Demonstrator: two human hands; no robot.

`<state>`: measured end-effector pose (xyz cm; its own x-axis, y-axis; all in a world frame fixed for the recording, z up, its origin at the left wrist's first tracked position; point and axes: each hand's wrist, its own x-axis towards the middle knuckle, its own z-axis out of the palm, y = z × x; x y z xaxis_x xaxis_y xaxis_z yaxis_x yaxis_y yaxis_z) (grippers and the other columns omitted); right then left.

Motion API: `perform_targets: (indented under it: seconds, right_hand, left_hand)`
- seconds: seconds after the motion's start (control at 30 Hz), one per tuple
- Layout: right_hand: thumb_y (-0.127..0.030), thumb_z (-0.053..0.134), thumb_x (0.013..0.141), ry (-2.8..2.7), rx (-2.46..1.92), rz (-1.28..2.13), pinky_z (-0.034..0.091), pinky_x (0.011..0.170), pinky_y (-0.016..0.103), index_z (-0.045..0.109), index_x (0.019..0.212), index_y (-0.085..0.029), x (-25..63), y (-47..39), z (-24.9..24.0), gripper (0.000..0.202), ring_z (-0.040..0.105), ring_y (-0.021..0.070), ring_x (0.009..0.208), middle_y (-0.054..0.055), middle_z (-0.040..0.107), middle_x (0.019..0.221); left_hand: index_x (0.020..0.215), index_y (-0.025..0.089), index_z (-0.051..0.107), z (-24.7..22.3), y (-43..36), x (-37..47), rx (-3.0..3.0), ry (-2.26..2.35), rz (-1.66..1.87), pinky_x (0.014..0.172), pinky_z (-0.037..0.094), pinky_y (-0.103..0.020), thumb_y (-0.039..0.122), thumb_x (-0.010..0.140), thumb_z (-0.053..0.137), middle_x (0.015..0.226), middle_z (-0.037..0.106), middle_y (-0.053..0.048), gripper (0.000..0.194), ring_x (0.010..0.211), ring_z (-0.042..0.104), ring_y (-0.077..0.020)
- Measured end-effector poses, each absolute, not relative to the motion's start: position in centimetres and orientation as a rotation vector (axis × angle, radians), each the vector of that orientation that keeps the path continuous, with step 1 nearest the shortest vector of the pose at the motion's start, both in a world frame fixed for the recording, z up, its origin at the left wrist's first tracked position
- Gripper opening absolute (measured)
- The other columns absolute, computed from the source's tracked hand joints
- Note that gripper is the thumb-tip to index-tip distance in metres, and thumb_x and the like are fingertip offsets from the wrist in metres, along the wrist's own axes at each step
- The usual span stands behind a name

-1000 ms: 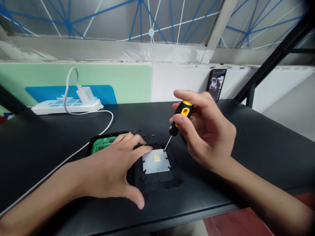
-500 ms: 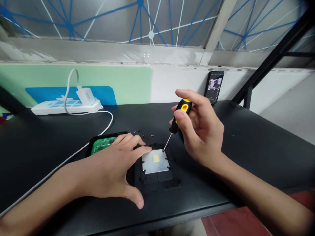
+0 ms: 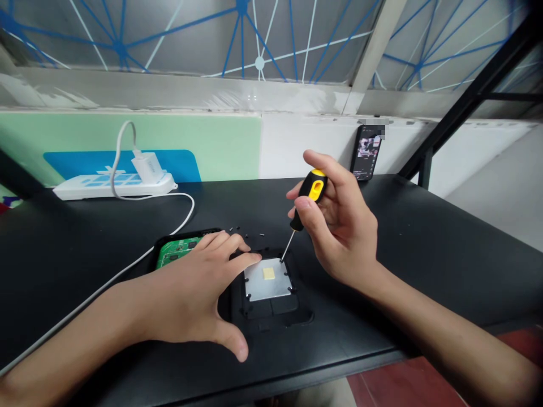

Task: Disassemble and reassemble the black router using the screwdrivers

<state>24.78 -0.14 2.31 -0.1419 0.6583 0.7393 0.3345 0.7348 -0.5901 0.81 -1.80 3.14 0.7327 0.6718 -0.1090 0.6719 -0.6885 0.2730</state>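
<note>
My right hand (image 3: 339, 220) grips a black and yellow screwdriver (image 3: 311, 195), tilted, with its tip at the upper right corner of a silver metal plate (image 3: 275, 289). A pale yellow square pad (image 3: 268, 273) lies on the plate. The plate sits in a black plastic housing (image 3: 271, 307). My left hand (image 3: 199, 288) is open with fingers spread, its index fingertip touching the plate's upper left corner. Beneath that hand, a green circuit board (image 3: 173, 249) in a black casing is partly hidden.
Several small screws (image 3: 246, 235) lie behind the housing. A white cable (image 3: 127, 274) runs across the black table (image 3: 424, 249) from a charger (image 3: 148, 168) on a white power strip (image 3: 76, 189). A phone (image 3: 365, 152) leans against the wall.
My right hand has shifted slightly left around the screwdriver handle, which has turned a little. The screwdriver tip stays at the plate's corner, and my left hand holds its place.
</note>
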Motion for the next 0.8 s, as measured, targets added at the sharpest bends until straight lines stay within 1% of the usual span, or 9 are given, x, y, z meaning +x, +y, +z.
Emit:
perform_targets:
  seconds: [0.07, 0.23, 0.33, 0.43, 0.53, 0.6, 0.7, 0.8]
  right_hand:
    - [-0.034, 0.059, 0.099, -1.752, -0.784, 0.325, 0.067, 0.076, 0.044, 0.046, 0.148, -0.044, 24.8, -0.1, 2.3, 0.051, 0.075, 0.0258, 0.098, 0.004, 0.071, 0.119]
    - [-0.036, 0.060, 0.098, -1.771, -0.775, 0.291, 0.066, 0.075, 0.041, 0.044, 0.149, -0.047, 24.8, -0.2, 2.3, 0.055, 0.073, 0.0299, 0.111, 0.001, 0.071, 0.122]
    - [-0.035, 0.063, 0.097, -1.729, -0.778, 0.257, 0.066, 0.075, 0.043, 0.048, 0.148, -0.043, 25.0, 0.2, 2.3, 0.054, 0.073, 0.0298, 0.108, 0.002, 0.071, 0.123]
    - [-0.034, 0.061, 0.098, -1.634, -0.767, 0.245, 0.067, 0.076, 0.043, 0.049, 0.146, -0.038, 25.4, 1.0, 2.4, 0.049, 0.073, 0.0270, 0.105, 0.004, 0.072, 0.115]
    - [-0.034, 0.062, 0.098, -1.539, -0.728, 0.274, 0.068, 0.072, 0.037, 0.049, 0.138, -0.036, 25.5, 2.0, 2.2, 0.042, 0.073, 0.0235, 0.105, 0.003, 0.071, 0.110]
    - [-0.033, 0.067, 0.095, -1.510, -0.718, 0.329, 0.068, 0.070, 0.034, 0.051, 0.129, -0.034, 25.4, 2.3, 1.9, 0.037, 0.074, 0.0208, 0.100, 0.003, 0.071, 0.108]
    - [-0.034, 0.072, 0.092, -1.523, -0.746, 0.424, 0.068, 0.072, 0.034, 0.052, 0.119, -0.032, 24.8, 2.3, 1.4, 0.033, 0.075, 0.0190, 0.095, 0.002, 0.071, 0.106]
    - [-0.036, 0.072, 0.091, -1.549, -0.790, 0.495, 0.067, 0.075, 0.035, 0.053, 0.116, -0.031, 24.5, 2.0, 1.1, 0.032, 0.075, 0.0189, 0.094, 0.002, 0.071, 0.105]
  left_hand:
    - [0.142, 0.030, 0.055, 3.1, -1.8, 0.8, 2.648, 1.053, -0.002, 0.110, 0.039, -0.056, 0.072, 0.058, 0.088, 0.137, 0.054, -0.010, 0.100, 0.129, 0.046, -0.0407]
    - [0.142, 0.030, 0.056, 3.1, -1.8, 0.9, 2.657, 1.053, 0.013, 0.110, 0.040, -0.055, 0.072, 0.057, 0.088, 0.137, 0.055, -0.010, 0.100, 0.128, 0.048, -0.0407]
    - [0.145, 0.030, 0.054, 3.0, -1.8, 0.9, 2.668, 1.051, 0.010, 0.111, 0.038, -0.056, 0.073, 0.059, 0.087, 0.139, 0.055, -0.010, 0.102, 0.131, 0.047, -0.0416]
    - [0.148, 0.030, 0.052, 3.0, -1.8, 0.8, 2.670, 1.061, -0.005, 0.113, 0.037, -0.057, 0.075, 0.058, 0.086, 0.141, 0.054, -0.011, 0.106, 0.134, 0.045, -0.0425]
    - [0.149, 0.029, 0.051, 2.9, -1.8, 0.8, 2.672, 1.072, -0.025, 0.115, 0.035, -0.057, 0.076, 0.057, 0.086, 0.143, 0.053, -0.012, 0.109, 0.135, 0.044, -0.0423]
    - [0.149, 0.028, 0.052, 3.0, -1.8, 0.9, 2.670, 1.080, -0.031, 0.115, 0.034, -0.057, 0.075, 0.056, 0.087, 0.143, 0.053, -0.012, 0.110, 0.135, 0.044, -0.0419]
    - [0.148, 0.029, 0.053, 3.1, -1.9, 0.9, 2.659, 1.083, -0.015, 0.113, 0.037, -0.057, 0.073, 0.056, 0.089, 0.141, 0.054, -0.012, 0.108, 0.133, 0.046, -0.0423]
    - [0.147, 0.027, 0.054, 3.2, -2.0, 0.9, 2.659, 1.058, -0.003, 0.112, 0.037, -0.059, 0.072, 0.058, 0.088, 0.140, 0.055, -0.013, 0.106, 0.132, 0.047, -0.0431]
